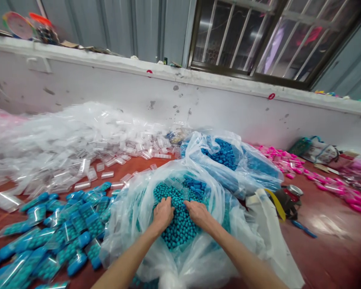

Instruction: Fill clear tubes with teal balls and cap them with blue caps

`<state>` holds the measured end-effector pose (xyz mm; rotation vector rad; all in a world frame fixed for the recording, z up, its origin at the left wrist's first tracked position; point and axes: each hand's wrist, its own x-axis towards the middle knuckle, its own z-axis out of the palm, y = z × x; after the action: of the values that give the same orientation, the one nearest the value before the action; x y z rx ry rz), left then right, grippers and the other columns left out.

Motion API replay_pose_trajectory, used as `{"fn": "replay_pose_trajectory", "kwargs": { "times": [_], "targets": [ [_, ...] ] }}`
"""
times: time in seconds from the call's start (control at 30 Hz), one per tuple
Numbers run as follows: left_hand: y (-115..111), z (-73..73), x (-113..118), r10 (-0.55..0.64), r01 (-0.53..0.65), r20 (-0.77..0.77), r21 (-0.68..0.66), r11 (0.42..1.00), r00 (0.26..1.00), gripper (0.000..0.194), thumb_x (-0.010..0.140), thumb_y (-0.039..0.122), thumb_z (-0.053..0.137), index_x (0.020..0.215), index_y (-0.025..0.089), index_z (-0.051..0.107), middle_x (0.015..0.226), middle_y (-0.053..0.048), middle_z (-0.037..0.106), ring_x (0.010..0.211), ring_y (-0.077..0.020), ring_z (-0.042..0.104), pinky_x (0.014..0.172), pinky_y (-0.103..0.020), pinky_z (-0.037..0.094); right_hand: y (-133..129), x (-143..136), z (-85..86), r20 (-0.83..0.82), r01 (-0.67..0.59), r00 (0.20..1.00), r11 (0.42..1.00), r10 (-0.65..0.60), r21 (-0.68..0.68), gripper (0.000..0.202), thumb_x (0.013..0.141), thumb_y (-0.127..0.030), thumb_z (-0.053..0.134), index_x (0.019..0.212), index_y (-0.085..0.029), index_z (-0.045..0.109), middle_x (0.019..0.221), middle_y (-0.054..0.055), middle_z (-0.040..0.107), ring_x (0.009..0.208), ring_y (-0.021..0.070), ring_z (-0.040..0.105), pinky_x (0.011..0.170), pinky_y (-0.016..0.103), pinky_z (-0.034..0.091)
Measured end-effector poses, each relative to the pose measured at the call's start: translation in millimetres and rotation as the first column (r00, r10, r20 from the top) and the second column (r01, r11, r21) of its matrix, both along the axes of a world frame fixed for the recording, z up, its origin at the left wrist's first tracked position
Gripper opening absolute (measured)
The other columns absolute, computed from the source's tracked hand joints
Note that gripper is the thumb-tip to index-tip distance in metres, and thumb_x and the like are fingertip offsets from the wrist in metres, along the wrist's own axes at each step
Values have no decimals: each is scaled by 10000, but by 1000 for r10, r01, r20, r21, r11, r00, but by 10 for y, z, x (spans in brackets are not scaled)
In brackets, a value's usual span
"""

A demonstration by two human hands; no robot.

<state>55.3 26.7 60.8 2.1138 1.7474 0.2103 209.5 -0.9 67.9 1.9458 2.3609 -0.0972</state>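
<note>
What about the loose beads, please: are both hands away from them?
No, the left hand and right hand are both at the teal beads.

Packing workshop — beads (180, 224), clear cases (82, 166), barred window (237, 36)

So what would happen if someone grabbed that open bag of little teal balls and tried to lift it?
The clear bag looks thin and crumpled, so it would probably sag. Packed with teal balls, it may feel fairly heavy. With its mouth open, loose balls could roll out if tipped.
</note>
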Motion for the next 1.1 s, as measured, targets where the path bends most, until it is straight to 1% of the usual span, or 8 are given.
{"fn": "replay_pose_trajectory", "kwargs": {
  "times": [0.23, 0.43, 0.63, 0.73, 0.83, 0.97, 1.03, 1.1],
  "targets": [
    [69, -120, -7, -58, 59, 57, -20, 998, 997, 209, 800, 250, 479, 995, 184, 516, 1019, -84, 573, 966, -211, 551, 809, -288, 379, -83, 39, -62, -4, 22, 1000, 999, -23, -29, 270, 850, -66, 345, 964, -152, 574, 1039, 142, 594, 847, 216, 615, 692, 288, 423],
    [179, -144, -42, -73, 86, 196, -63, 994, 978, 95, 773, 206, 468, 859, 182, 498, 837, -47, 605, 859, -193, 566, 754, -274, 377, 62, -39, 76, -336, 121, 935, 993, -114, 2, 276, 895, -237, 388, 1131, -127, 481, 931, 111, 664, 910, 205, 612, 734, 262, 420],
    [222, -99, -169, -48, 101, 390, -115, 988, 920, 33, 764, 176, 410, 787, 189, 430, 676, 25, 507, 688, -134, 534, 650, -232, 393, 70, -104, 83, -423, 52, 905, 999, -53, -13, 240, 840, -240, 464, 1031, -206, 607, 988, 61, 663, 964, 205, 589, 804, 283, 413],
    [169, -36, -214, -23, 132, 486, -191, 973, 874, 109, 785, 224, 357, 863, 188, 424, 625, 53, 470, 546, -110, 512, 521, -211, 397, 61, -76, 84, -587, 61, 806, 997, -73, -40, 263, 830, -170, 437, 1036, -173, 600, 901, 54, 669, 874, 170, 606, 766, 253, 427],
    [84, 20, -218, 15, 203, 635, -269, 941, 772, 271, 771, 318, 385, 999, 177, 422, 655, 53, 498, 490, -98, 503, 451, -203, 392, 72, -102, 90, -760, 79, 637, 991, -132, -106, 256, 839, -150, 392, 990, -158, 599, 719, 10, 638, 651, 119, 584, 631, 203, 434],
    [-33, 59, -178, 195, 291, 840, -379, 879, 507, 541, 676, 463, 529, 1109, 161, 410, 720, 30, 549, 453, -84, 492, 398, -194, 366, 50, -182, 76, -865, 99, 476, 987, -159, -127, 228, 845, -195, 404, 787, -151, 619, 604, -22, 562, 512, 88, 497, 515, 172, 395],
    [-96, 77, -153, 248, 300, 855, -410, 861, 456, 653, 625, 518, 593, 1138, 159, 407, 703, 30, 559, 446, -93, 502, 386, -199, 367, -5, -209, 80, -884, 145, 431, 981, -181, -130, 217, 835, -194, 420, 743, -145, 611, 583, -28, 543, 488, 81, 476, 488, 165, 382],
    [-161, 92, -132, 298, 282, 854, -438, 854, 426, 775, 566, 555, 654, 1176, 154, 393, 636, 49, 542, 436, -107, 503, 378, -208, 369, -82, -224, 99, -874, 206, 455, 975, -173, -86, 213, 825, -180, 435, 708, -150, 610, 594, -30, 554, 512, 80, 489, 511, 160, 389]
  ]
}}
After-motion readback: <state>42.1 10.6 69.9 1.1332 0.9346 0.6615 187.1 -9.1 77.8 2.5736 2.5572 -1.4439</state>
